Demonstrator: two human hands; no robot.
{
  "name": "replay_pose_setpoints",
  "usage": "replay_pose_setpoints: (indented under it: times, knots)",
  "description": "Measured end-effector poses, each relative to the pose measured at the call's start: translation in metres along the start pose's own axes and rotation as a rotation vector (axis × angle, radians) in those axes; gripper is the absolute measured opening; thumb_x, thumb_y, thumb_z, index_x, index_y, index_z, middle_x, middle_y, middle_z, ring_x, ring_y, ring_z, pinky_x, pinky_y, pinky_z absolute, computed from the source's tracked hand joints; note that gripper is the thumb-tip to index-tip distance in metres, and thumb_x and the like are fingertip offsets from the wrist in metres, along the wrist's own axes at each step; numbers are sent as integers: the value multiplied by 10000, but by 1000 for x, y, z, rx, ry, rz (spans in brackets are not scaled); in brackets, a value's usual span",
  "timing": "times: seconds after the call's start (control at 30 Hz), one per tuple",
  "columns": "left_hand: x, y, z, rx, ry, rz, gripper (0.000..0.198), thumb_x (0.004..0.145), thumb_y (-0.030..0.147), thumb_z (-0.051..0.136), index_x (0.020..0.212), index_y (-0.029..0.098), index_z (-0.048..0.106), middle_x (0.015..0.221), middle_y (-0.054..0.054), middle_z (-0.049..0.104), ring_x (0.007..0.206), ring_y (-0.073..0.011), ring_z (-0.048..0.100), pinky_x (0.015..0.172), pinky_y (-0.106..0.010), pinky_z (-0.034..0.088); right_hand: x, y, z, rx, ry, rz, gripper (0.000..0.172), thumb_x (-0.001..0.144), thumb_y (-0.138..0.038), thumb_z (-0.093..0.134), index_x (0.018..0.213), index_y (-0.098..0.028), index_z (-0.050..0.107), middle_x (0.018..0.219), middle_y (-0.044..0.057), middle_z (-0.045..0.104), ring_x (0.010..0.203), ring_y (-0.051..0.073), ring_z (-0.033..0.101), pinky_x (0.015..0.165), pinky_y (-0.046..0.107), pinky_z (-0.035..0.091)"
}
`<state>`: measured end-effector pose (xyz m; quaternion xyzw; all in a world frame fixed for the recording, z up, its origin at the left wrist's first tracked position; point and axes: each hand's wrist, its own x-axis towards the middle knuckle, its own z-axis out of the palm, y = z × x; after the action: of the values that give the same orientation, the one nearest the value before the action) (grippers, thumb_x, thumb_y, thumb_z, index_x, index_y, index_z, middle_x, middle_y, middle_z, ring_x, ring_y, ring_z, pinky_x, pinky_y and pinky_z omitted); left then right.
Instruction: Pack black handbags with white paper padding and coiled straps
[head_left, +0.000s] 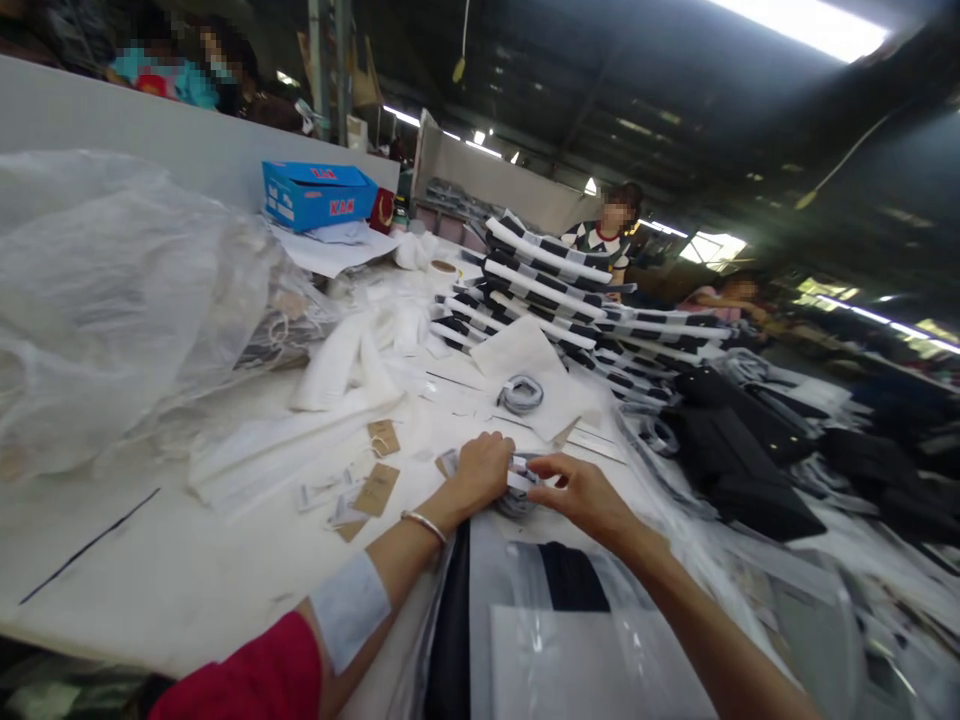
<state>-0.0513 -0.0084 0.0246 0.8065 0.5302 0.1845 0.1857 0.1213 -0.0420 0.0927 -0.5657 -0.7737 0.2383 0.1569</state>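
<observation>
My left hand (486, 468) is closed, its knuckles up, on a coiled grey strap (516, 503) at the middle of the table. From the other side my right hand (577, 490) reaches in, thumb and forefinger curled at the coil's right edge. Between the hands a narrow white strip (519, 481) lies across the coil. Just in front of them is a clear plastic bag (547, 640) with a black, grey and white folded item inside. Another grey strap coil (520, 394) rests on a pale sheet beyond my hands. Brown card tags (377, 489) lie left of my left hand.
Black-and-white checked pieces (547, 280) are stacked high at the back. Black folded items (731, 455) and grey coils lie to the right. Crumpled clear plastic (127, 310) covers the left side, near a blue box (319, 195). Other people (604, 240) are beyond the table.
</observation>
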Motion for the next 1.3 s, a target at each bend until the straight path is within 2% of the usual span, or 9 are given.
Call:
replay_pose_setpoints:
  times: [0.13, 0.3, 0.43, 0.57, 0.67, 0.9, 1.0, 1.13, 1.3]
  knots:
    - [2, -1, 2, -14, 17, 5, 208, 908, 291, 493, 1039, 186, 616, 1039, -111, 620, 1022, -272, 568, 837, -380, 461, 2, -4, 8, -191, -30, -57, 265, 782, -253, 666, 1036, -229, 737, 988, 38, 734, 867, 198, 645, 823, 311, 467]
    - [5, 4, 0, -65, 102, 15, 278, 866, 248, 559, 1134, 199, 616, 1121, -90, 628, 1080, -255, 558, 935, -376, 438, 5, 0, 13, -281, 3, -94, 123, 810, -241, 616, 812, -217, 737, 835, 20, 717, 785, 175, 621, 752, 273, 433]
    - [9, 10, -15, -506, 196, 123, 263, 872, 182, 517, 1093, 187, 659, 1127, -54, 656, 1081, -198, 563, 994, -321, 407, 3, 1, -4, 22, 119, 20, 169, 806, -326, 614, 746, -206, 716, 703, -8, 676, 675, 148, 583, 645, 252, 415]
    - [7, 14, -30, -1068, -85, 301, 322, 907, 331, 539, 1148, 154, 661, 1002, -42, 687, 918, -174, 603, 827, -273, 468, -1, -4, -21, 452, 134, 162, 311, 726, -478, 698, 731, -168, 675, 575, -31, 570, 522, 108, 469, 494, 231, 346]
    - [4, 15, -32, -1224, -129, 331, 365, 851, 383, 648, 1136, 157, 676, 989, -44, 676, 898, -169, 588, 794, -255, 449, -3, -4, -19, 660, 96, 184, 390, 694, -535, 741, 695, -160, 637, 503, -52, 491, 450, 76, 386, 440, 221, 271]
    - [6, 12, -23, -1369, -154, 304, 358, 727, 386, 786, 969, 142, 684, 927, -36, 628, 740, -113, 564, 671, -222, 433, -6, -4, -9, 880, 49, 229, 416, 637, -519, 811, 677, -157, 610, 523, -40, 531, 440, 67, 416, 430, 211, 274]
    - [6, 13, -27, -1352, -119, 283, 353, 705, 375, 800, 925, 139, 656, 893, -25, 616, 679, -98, 558, 627, -218, 432, -6, -9, -12, 812, 39, 176, 380, 671, -500, 786, 782, -152, 683, 612, -8, 608, 516, 102, 505, 470, 225, 353]
    - [4, 16, -34, -1261, 32, 271, 305, 699, 330, 791, 898, 144, 654, 915, -27, 622, 710, -105, 564, 655, -223, 445, -7, -11, -11, 643, 51, 81, 344, 669, -401, 788, 922, -175, 733, 796, 22, 697, 647, 138, 570, 570, 255, 436]
    - [3, 20, -37, -1162, 90, 276, 215, 686, 250, 778, 836, 155, 656, 842, -1, 638, 723, -113, 568, 698, -233, 452, -9, -8, -2, 531, 125, 78, 266, 764, -434, 696, 794, -171, 720, 696, 17, 675, 657, 156, 589, 596, 268, 455]
